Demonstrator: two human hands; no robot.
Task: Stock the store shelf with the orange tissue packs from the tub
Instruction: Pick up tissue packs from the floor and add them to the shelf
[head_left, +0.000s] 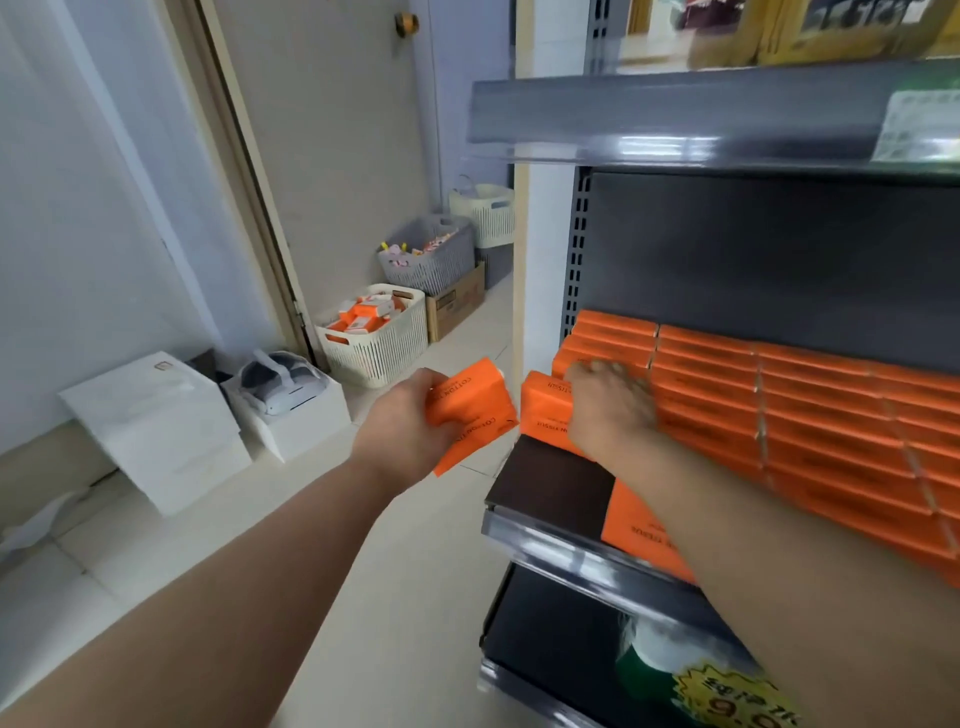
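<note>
From the head view, the shelf (550, 478) ends just below and between the two hands. Its bare dark corner and grey front rail (566, 548) lie under the right wrist, with open floor (415, 545) under the left arm all the way back to the wall. Above the right hand (608, 408) there is open room up to the edge of the upper shelf (675, 124). To that hand's right the space is filled by stacked packs (779, 410), several layers high and running off the frame. The left hand (410, 428) is out over the floor, just short of the shelf's end. Its fingers are wrapped round an orange pack (470, 410), which tilts with its far corner toward the other hand and is nearly touching the second pack (543, 410). The right hand's fingers curl over the top of that second pack, which stands on edge at the left end of the row. The hand is blurred, so I cannot see how tightly it closes. Under the right forearm a flat pack (641, 530) lies against the rail. The tub (374, 345), white and slatted, sits on the floor beyond the left hand, well apart, with more orange packs in it. A cardboard box (457, 304) stands just behind the tub.
</note>
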